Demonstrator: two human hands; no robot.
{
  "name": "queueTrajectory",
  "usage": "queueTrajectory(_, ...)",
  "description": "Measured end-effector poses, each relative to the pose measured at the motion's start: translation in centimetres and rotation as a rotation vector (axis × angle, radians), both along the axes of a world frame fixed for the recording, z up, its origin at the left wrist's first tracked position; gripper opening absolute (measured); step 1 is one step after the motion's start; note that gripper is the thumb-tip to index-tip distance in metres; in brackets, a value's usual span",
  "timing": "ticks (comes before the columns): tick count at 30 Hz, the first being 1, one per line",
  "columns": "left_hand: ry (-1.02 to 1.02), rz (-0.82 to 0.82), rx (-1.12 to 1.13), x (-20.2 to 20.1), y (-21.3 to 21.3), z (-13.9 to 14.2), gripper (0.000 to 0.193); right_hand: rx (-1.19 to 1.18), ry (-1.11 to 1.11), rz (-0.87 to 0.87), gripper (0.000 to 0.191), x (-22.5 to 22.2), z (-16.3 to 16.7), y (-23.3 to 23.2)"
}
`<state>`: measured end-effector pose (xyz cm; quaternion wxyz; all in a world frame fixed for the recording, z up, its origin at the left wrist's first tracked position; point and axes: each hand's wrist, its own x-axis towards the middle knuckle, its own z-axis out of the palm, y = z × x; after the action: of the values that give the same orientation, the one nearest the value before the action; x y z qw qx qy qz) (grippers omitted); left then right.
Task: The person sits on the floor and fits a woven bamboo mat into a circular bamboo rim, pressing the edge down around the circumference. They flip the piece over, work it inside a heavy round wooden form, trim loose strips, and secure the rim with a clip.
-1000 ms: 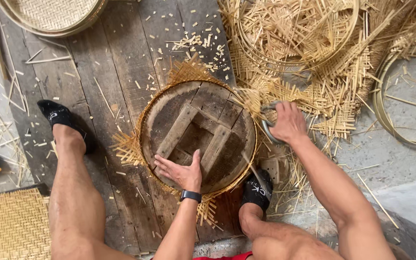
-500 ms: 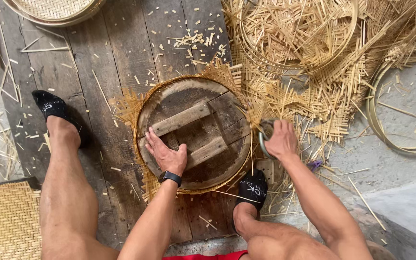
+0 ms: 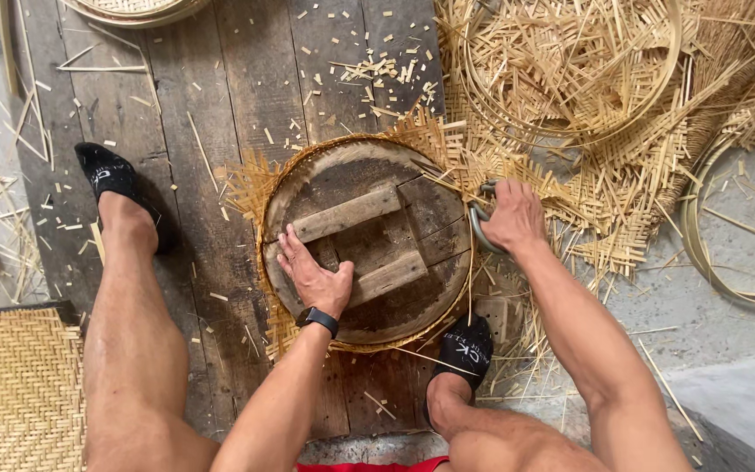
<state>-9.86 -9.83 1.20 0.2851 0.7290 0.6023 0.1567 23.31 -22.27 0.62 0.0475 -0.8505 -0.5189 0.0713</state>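
Basically, one moment of trimming a woven edge round a wooden form.
Wooden disc (image 3: 412, 218): round, dark plank form with two pale cross battens, flat on the plank floor (image 3: 220, 114), between the person's feet.
Woven mat (image 3: 251, 179): bamboo weave pinned under the disc; frayed strip ends stick out past the rim on the left, top and bottom.
Left hand (image 3: 316, 275): flat, fingers spread, palm pressing the disc by the lower batten; grips nothing.
Right hand (image 3: 510, 218): closed round a grey curved metal tool (image 3: 475, 229) at the disc's right rim; blade end is hidden, so the kind of tool cannot be told.
Doing it well (judgement): keep weight on the left palm so the disc doesn't creep; run the tool tight along the rim; keep left fingers inboard of the edge; right foot in a black sock (image 3: 467, 350) sits just beside the rim, so mind the stroke there.
Offcuts (image 3: 377, 70): short bamboo chips scattered on the planks above the disc.
Strip pile (image 3: 570, 96): loose strips and bamboo hoops to the right, near the right hand.
Finished weave (image 3: 10, 393): mat panel at lower left, well apart.
Labels/signs: no packages or signs; only white lettering on the black socks, and a black wristband (image 3: 318, 320) on the left wrist.
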Motion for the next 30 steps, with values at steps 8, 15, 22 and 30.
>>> queueTrajectory(8, -0.019, -0.308, -0.025, -1.1, 3.9, 1.2, 0.115, -0.271, 0.185, -0.229, 0.037, -2.6, -1.8, -8.5)
queueTrajectory(15, 0.001, -0.338, -0.009, -0.7, 4.1, 1.4, 0.115, 0.011, -0.075, -0.089, 0.043, -2.2, -2.0, -4.7)
queueTrajectory(22, -0.028, -0.332, -0.019, -0.9, 3.9, 1.2, 0.113, -0.405, 0.167, -0.204, 0.052, -1.0, 0.4, -3.6)
queueTrajectory(30, -0.019, -0.338, -0.003, -0.9, 3.8, 0.6, 0.114, -0.081, -0.069, -0.058, 0.007, 1.0, -1.9, 0.7)
